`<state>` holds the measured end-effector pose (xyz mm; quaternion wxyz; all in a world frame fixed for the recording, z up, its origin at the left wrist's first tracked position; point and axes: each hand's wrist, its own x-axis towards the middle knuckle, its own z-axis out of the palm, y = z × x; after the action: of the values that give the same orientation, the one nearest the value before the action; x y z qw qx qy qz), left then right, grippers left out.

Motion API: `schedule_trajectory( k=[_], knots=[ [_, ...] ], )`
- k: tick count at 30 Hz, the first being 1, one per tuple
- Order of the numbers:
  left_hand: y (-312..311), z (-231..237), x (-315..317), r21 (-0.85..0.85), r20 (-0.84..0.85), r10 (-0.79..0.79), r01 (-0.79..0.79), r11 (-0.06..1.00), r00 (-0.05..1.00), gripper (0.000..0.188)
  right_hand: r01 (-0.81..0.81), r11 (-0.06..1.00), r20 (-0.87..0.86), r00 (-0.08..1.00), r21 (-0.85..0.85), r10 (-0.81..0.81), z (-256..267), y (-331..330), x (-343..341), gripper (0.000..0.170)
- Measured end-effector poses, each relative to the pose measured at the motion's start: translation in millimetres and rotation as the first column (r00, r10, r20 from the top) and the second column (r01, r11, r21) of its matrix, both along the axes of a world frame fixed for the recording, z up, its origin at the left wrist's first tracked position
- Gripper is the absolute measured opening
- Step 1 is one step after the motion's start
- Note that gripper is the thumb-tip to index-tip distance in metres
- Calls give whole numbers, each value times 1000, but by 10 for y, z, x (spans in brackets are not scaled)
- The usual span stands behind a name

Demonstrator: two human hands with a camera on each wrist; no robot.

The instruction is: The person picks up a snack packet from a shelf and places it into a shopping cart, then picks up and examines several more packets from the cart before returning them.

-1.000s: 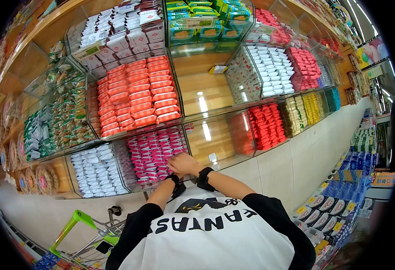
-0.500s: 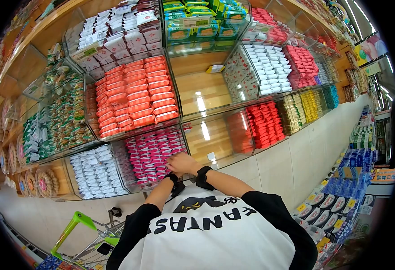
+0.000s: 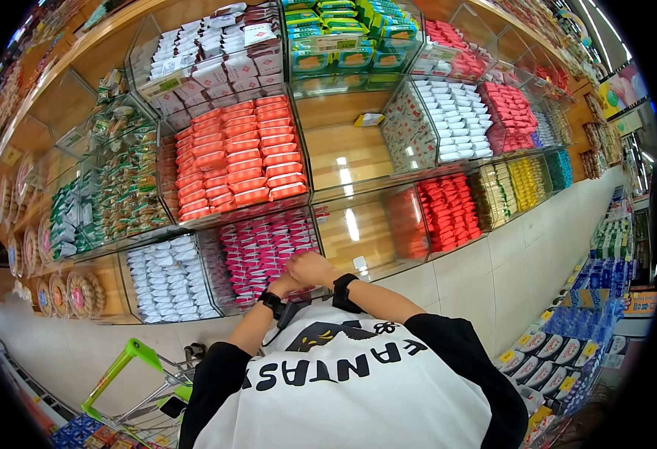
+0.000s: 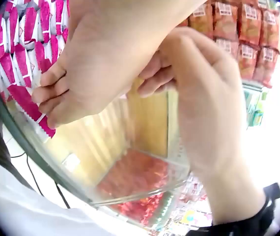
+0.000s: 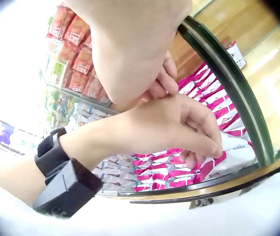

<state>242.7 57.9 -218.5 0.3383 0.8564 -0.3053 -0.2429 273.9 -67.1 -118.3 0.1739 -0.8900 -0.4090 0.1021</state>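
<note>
Both hands are in close together over the pink-and-white packets [image 3: 247, 254], and here's the left hand [image 3: 283, 283], fingertips pinching one pink-ended packet [image 4: 25, 100] just inside the clear rim of the bin, near its corner! Over the top comes the right hand [image 3: 313, 268], fingers curled beside the back of the left one; whether that grip has anything in it, one cannot tell, as the left hand hides the palm side. Each wrist wears a black strap [image 3: 345, 292]. White packets [image 3: 167, 280] fill the bin to the left, orange packets [image 3: 242, 153] are stacked just behind, and a green-handled trolley [image 3: 113, 380] stands at the person's left.
</note>
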Motion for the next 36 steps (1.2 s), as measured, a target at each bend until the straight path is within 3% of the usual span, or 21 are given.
schedule_trajectory(
  k=[1, 2, 3, 4, 5, 7, 8, 9, 11, 12, 15, 16, 19, 20, 23, 28, 30, 31, 33, 34, 36],
  knots=[
    [28, 123, 41, 11, 2, -41, 41, 999, 999, 25, -6, 1000, 0, 1000, 2, 6, 22, 3, -2, 20],
    [68, 247, 85, 4, -101, -17, 17, 1000, 995, 25, -5, 999, 1, 1000, -46, 5, 41, 2, 1, 22],
    [87, 398, 116, -2, -269, 46, -48, 999, 962, 24, -6, 996, 3, 1000, -94, 6, 57, 4, 1, 25],
    [130, 552, 144, 22, -518, 164, -179, 984, 840, 17, -14, 996, 0, 1000, -91, 14, 28, 9, -1, 25],
    [200, 550, 122, 26, -519, 174, -187, 982, 837, 17, 4, 997, -39, 999, -75, -7, -16, 18, 4, 26],
    [404, 481, 84, -150, -721, 221, -459, 876, 656, 10, 13, 998, -80, 997, -58, -17, -30, 36, 8, 27],
    [482, 406, 55, -147, -770, 252, -547, 824, 586, 7, 15, 998, -93, 995, -64, -20, -15, 36, 10, 29],
    [554, 436, 49, -145, -769, 258, -553, 820, 584, 7, 17, 997, -107, 994, -72, -24, -7, 29, 12, 31],
    [691, 489, 53, -260, -804, 229, -671, 694, 549, 6, -16, 998, -141, 990, -65, 7, 11, 6, 14, 35],
    [746, 563, 57, -195, -756, 302, -641, 742, 580, 4, -20, 999, -141, 990, -29, 16, 72, 4, 15, 37],
    [811, 692, 42, -193, -714, 366, -670, 717, 597, 5, -40, 999, -150, 988, 14, 42, 118, 4, 16, 42],
    [772, 934, 51, -212, -662, 385, -653, 727, 643, 5, -43, 997, -137, 989, 67, 52, 132, -1, 12, 44],
    [725, 1038, 51, -256, -671, 381, -680, 687, 636, 6, -53, 982, -97, 993, 179, 71, 127, -23, 18, 48],
    [703, 1066, 69, -266, -653, 346, -632, 728, 674, 5, -61, 969, -71, 994, 238, 80, 116, -14, 16, 50],
    [607, 1288, 94, -240, -615, 328, -566, 789, 717, 5, -72, 964, -76, 993, 258, 94, 32, -15, 28, 51],
    [575, 1229, 53, -273, -581, 356, -587, 763, 732, 5, -57, 985, -167, 982, 165, 85, 112, -18, 52, 47],
    [583, 1216, 29, -202, -456, 510, -643, 739, 730, 25, -50, 985, -154, 985, 162, 76, 118, -27, 48, 46],
    [578, 1224, 3, -204, -453, 520, -652, 730, 724, 25, -45, 987, -156, 985, 155, 69, 128, -23, 51, 47],
    [588, 1250, -71, -301, -91, 588, -585, 753, 804, 51, -60, 987, -157, 984, 150, 84, 135, -8, 49, 48],
    [613, 1262, -76, -231, -110, 532, -542, 808, 840, 67, -42, 991, -169, 984, 129, 64, 131, -10, 53, 49],
    [578, 1234, -164, -229, -76, 546, -548, 805, 834, 67, -42, 993, -176, 983, 110, 61, 89, 1, 54, 50]
  ],
)
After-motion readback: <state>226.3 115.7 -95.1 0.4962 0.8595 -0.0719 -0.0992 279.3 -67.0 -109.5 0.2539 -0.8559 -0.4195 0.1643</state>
